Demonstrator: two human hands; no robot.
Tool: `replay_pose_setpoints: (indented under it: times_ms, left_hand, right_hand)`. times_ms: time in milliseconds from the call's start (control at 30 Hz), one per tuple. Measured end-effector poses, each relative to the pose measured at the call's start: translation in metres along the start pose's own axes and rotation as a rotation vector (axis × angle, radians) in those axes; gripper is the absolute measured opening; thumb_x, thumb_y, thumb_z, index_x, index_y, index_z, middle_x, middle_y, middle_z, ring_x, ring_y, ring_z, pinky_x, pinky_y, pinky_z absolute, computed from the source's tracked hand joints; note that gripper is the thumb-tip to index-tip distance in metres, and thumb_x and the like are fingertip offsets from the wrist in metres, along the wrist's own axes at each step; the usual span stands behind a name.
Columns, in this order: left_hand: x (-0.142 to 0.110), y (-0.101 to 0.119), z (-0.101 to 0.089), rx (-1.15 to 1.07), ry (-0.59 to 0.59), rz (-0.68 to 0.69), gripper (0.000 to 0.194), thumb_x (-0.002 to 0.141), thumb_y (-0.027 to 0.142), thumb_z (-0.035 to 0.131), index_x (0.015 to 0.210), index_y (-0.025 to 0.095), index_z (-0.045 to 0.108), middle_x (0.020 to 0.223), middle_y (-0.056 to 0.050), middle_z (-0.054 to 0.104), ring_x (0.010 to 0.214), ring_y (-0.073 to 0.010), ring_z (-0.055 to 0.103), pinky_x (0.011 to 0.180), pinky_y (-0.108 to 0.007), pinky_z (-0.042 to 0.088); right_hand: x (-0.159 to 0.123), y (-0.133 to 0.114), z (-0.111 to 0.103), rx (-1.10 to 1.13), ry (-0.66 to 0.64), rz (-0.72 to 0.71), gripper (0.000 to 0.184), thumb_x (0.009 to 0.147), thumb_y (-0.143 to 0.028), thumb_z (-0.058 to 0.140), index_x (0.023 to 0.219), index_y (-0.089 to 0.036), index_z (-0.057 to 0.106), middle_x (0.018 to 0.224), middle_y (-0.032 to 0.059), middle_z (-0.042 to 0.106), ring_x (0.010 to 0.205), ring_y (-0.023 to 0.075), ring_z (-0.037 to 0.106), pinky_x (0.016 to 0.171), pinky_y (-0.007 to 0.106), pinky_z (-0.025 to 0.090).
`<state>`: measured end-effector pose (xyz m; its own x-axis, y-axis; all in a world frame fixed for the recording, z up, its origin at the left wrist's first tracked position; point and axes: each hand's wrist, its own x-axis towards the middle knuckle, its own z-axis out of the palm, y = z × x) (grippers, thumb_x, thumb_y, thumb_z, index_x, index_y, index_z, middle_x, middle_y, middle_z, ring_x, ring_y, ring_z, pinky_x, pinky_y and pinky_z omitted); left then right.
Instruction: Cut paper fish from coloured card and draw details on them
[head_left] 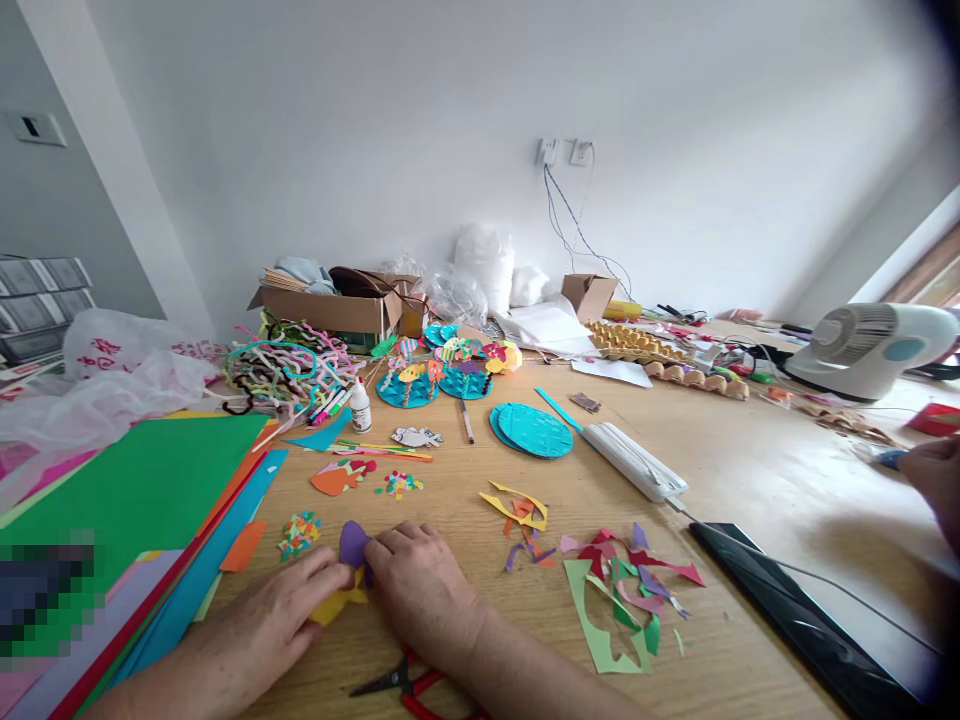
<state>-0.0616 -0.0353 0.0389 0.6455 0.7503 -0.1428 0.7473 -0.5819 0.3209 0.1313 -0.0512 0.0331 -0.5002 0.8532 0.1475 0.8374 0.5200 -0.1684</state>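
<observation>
My left hand [281, 610] and my right hand [424, 590] rest side by side on the wooden table [750, 480] near its front edge. Both hands pinch a small purple paper cutout [352, 543] between their fingertips. A yellow paper piece [330, 605] lies under my left hand's fingers. Red-handled scissors [409, 685] lie on the table under my right wrist.
A stack of coloured paper sheets [142, 500] lies at the left. Paper scraps [622, 580], teal discs [532, 430], a glue bottle [361, 405], pipe cleaners [285, 370], cardboard boxes [337, 305] and a white fan [870, 345] crowd the table. Another person's hand [937, 485] shows at the right edge.
</observation>
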Motion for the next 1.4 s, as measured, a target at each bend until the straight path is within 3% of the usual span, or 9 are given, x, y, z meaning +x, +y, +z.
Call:
replay_pose_setpoints:
  times_ms: [233, 333, 433, 600, 767, 933, 1067, 1200, 1400]
  left_hand:
    - [0.010, -0.005, -0.015, -0.022, 0.105, -0.026, 0.038, 0.071, 0.006, 0.044, 0.098, 0.025, 0.062, 0.109, -0.003, 0.065, 0.108, -0.0225, 0.058, 0.094, -0.035, 0.045]
    - [0.025, -0.008, -0.019, -0.035, 0.150, -0.009, 0.039, 0.071, 0.008, 0.045, 0.102, 0.024, 0.060, 0.112, -0.005, 0.063, 0.109, -0.0223, 0.056, 0.095, -0.036, 0.043]
    - [0.043, -0.012, -0.019, 0.004, 0.105, -0.007, 0.038, 0.070, 0.011, 0.048, 0.106, 0.022, 0.057, 0.117, -0.007, 0.059, 0.114, -0.0230, 0.052, 0.097, -0.037, 0.040]
    - [0.062, -0.012, -0.027, 0.043, -0.023, 0.035, 0.023, 0.064, 0.011, 0.047, 0.083, 0.021, 0.056, 0.091, -0.004, 0.060, 0.086, -0.0201, 0.059, 0.074, -0.029, 0.045]
    - [0.070, -0.004, -0.037, 0.062, -0.097, 0.036, 0.016, 0.058, 0.012, 0.048, 0.071, 0.022, 0.049, 0.081, -0.001, 0.058, 0.076, -0.0189, 0.057, 0.064, -0.026, 0.042]
    - [0.068, 0.001, -0.037, 0.047, -0.095, 0.017, 0.011, 0.066, 0.013, 0.043, 0.072, 0.022, 0.044, 0.070, 0.001, 0.057, 0.066, -0.0178, 0.056, 0.056, -0.025, 0.038]
    - [0.062, 0.008, -0.033, -0.039, -0.023, 0.089, 0.017, 0.071, 0.012, 0.041, 0.082, 0.023, 0.048, 0.083, 0.000, 0.062, 0.078, -0.0175, 0.058, 0.067, -0.026, 0.042]
    - [0.055, 0.007, -0.023, -0.020, 0.125, 0.183, 0.014, 0.077, 0.013, 0.038, 0.078, 0.023, 0.048, 0.078, -0.001, 0.059, 0.075, -0.0179, 0.058, 0.066, -0.026, 0.041]
    - [0.037, -0.001, -0.020, -0.018, 0.244, 0.212, 0.018, 0.084, 0.018, 0.036, 0.081, 0.024, 0.053, 0.084, -0.002, 0.061, 0.079, -0.0186, 0.060, 0.070, -0.025, 0.045]
  right_hand:
    - [0.003, 0.007, -0.006, 0.019, -0.043, 0.137, 0.015, 0.084, -0.015, 0.050, 0.092, -0.017, 0.062, 0.091, 0.0085, 0.065, 0.085, 0.0218, 0.061, 0.070, 0.031, 0.046]
    - [0.002, 0.008, -0.008, 0.046, -0.024, 0.172, 0.015, 0.085, -0.023, 0.052, 0.094, -0.018, 0.062, 0.093, 0.0077, 0.065, 0.086, 0.0220, 0.062, 0.069, 0.030, 0.046]
    - [0.001, 0.007, -0.009, 0.085, -0.008, 0.195, 0.021, 0.082, -0.033, 0.058, 0.094, -0.018, 0.063, 0.095, 0.0076, 0.064, 0.089, 0.0232, 0.061, 0.071, 0.031, 0.047]
    - [0.002, 0.007, -0.009, 0.108, -0.039, 0.225, 0.021, 0.080, -0.031, 0.060, 0.095, -0.017, 0.064, 0.095, 0.0083, 0.064, 0.090, 0.0238, 0.061, 0.075, 0.032, 0.046]
    - [0.001, 0.009, -0.008, 0.160, -0.039, 0.250, 0.022, 0.078, -0.031, 0.061, 0.096, -0.018, 0.064, 0.097, 0.0085, 0.063, 0.090, 0.0245, 0.061, 0.075, 0.033, 0.047]
    - [0.002, 0.012, -0.006, 0.284, 0.040, 0.260, 0.032, 0.075, -0.031, 0.064, 0.104, -0.018, 0.061, 0.104, 0.0085, 0.063, 0.095, 0.0246, 0.060, 0.077, 0.032, 0.046]
    - [0.005, 0.016, -0.003, 0.414, 0.099, 0.221, 0.025, 0.077, -0.020, 0.060, 0.102, -0.019, 0.062, 0.096, 0.0051, 0.066, 0.087, 0.0188, 0.061, 0.074, 0.026, 0.045]
    - [0.008, 0.019, -0.001, 0.465, 0.156, 0.177, 0.018, 0.077, -0.009, 0.054, 0.086, -0.019, 0.066, 0.086, 0.0011, 0.067, 0.080, 0.0125, 0.061, 0.070, 0.018, 0.044]
    - [0.008, 0.023, -0.002, 0.442, 0.239, 0.192, 0.023, 0.075, -0.002, 0.051, 0.082, -0.017, 0.066, 0.084, 0.0028, 0.066, 0.079, 0.0125, 0.059, 0.070, 0.018, 0.043]
